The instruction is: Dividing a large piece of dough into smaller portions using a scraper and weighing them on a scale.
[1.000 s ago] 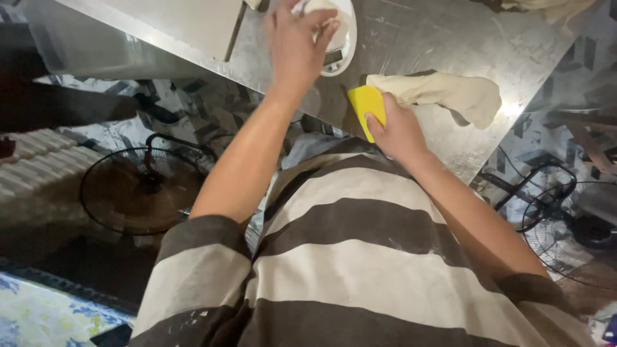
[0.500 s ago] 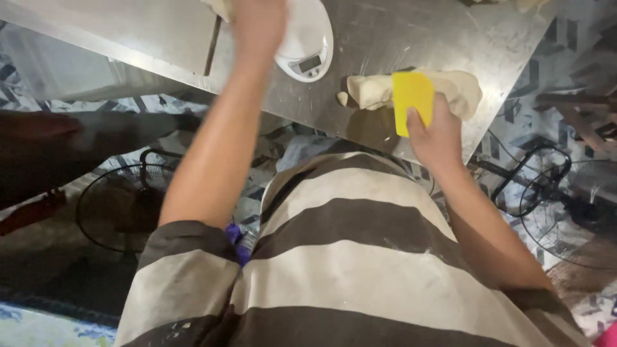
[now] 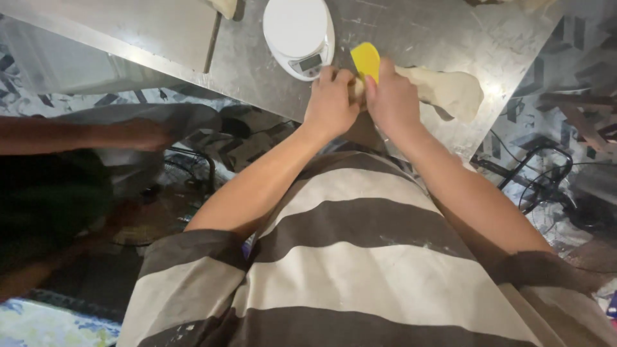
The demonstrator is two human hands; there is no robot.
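A long roll of pale dough (image 3: 450, 90) lies on the steel table (image 3: 411, 32) near its front edge. My right hand (image 3: 392, 99) holds a yellow plastic scraper (image 3: 366, 61) upright against the roll's left end. My left hand (image 3: 331, 103) grips that same end of the dough, right beside the scraper, its fingers closed on a small piece. A white round kitchen scale (image 3: 295, 32) stands just behind my left hand, with nothing on its plate.
Another person's bare arm (image 3: 83, 135) reaches in from the left, below table height. A second piece of dough (image 3: 225, 6) sits at the top edge. Black cables (image 3: 546, 186) lie on the floor at the right. A patterned mat (image 3: 51, 324) shows at bottom left.
My left hand has left the scale and come down to the dough's end. The right hand with the scraper has shifted to that end too. Another person's arm has come into view at the left.
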